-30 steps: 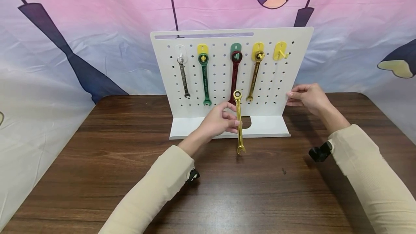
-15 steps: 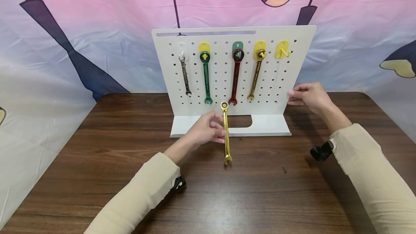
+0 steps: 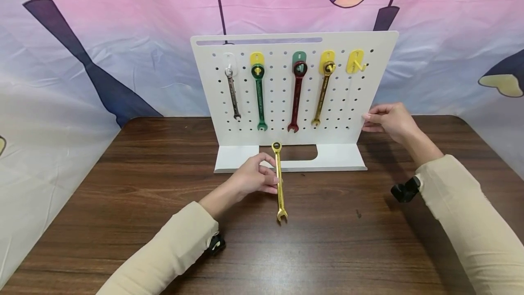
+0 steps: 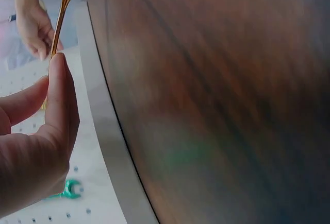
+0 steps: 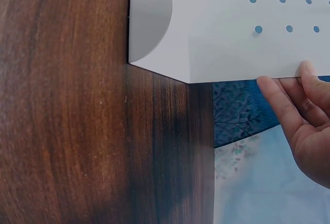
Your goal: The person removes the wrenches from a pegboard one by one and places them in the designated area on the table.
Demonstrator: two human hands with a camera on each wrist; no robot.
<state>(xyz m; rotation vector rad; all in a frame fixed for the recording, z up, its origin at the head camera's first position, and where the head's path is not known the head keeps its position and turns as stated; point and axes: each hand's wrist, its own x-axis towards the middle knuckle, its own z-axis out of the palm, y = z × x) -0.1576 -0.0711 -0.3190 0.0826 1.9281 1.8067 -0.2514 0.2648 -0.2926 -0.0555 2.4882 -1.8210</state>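
Pinching a gold wrench [image 3: 279,200] in the left grip [image 3: 250,177], just in front of the pegboard's [image 3: 340,138] base; right grip [image 3: 390,122] has the pegboard's right edge between thumb and fingers. I'd call it the carrying step, board braced. Next move probably calls for a firm pinch, clear of the pegboard. Worktop [image 3: 327,245] under the pegboard's dark woodgrain, pink-and-blue printed cloth [image 3: 266,8] behind it.

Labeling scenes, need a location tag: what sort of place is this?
Probably a staged tabletop recording setup, not a working garage: a wrinkled printed backdrop behind a wood-grain table, and a small white pegboard with four wrenches on hooks.
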